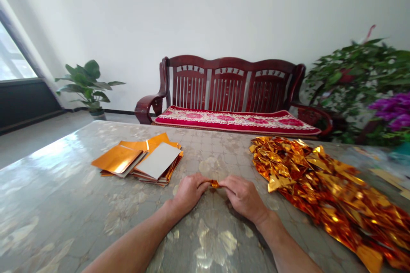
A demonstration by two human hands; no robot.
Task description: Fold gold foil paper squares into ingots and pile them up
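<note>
Between my two hands, over the middle of the table, is a small piece of folded gold foil paper (214, 184). My left hand (191, 191) pinches its left end, and my right hand (243, 195) pinches the right end. Most of the piece is covered by the fingers. Flat gold foil paper sheets (117, 158) lie in loose stacks to the left, beyond my left hand, with one pale sheet (159, 160) face up on top. To the right spreads a large heap of folded gold foil pieces (307, 179), apart from my right hand.
The table (96, 217) has a glossy flower-patterned cover. Clear plastic (365, 155) lies at the far right, near flat yellowish strips (389, 179). Behind the table stands a dark red wooden bench (227, 85). Potted plants (88, 81) and purple flowers (393, 111) flank it.
</note>
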